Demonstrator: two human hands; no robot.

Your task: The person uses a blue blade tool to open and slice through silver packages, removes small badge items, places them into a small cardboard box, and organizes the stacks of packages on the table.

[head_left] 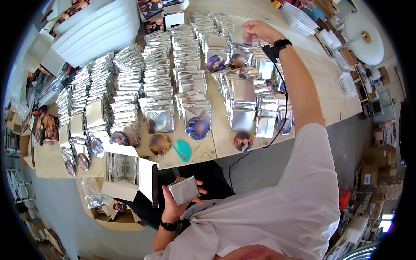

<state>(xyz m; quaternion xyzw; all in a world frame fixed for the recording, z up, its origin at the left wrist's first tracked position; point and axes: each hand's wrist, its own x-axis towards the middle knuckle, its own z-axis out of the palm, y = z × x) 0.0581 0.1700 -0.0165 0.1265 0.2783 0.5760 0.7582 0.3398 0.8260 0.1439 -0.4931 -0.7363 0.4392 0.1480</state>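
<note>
Two hands are at work, well apart. Your left hand (178, 203) sits low, near your body, fingers clamped on a small stack of silver pouches (184, 190) held above your lap, below the table edge. Your right hand (256, 30) is stretched far across the table (320, 78), fingertips pinched on a single silver pouch (239, 38) at the far rows; that pouch is raised just above the stacks. A black watch (281, 44) sits on the right wrist, a black band (169, 225) on the left. Rows of silver pouch stacks (158, 73) cover most of the table, overlapping like shingles. Round picture badges (198, 128) lie at the near ends of several rows. A teal scoop-like tool (183, 150) rests near the table's front edge, just beside one badge. An open white box (125, 171) holding more pouches sits to your left, touching the table edge. A black cable (277, 125) runs from your right arm down over the table.
</note>
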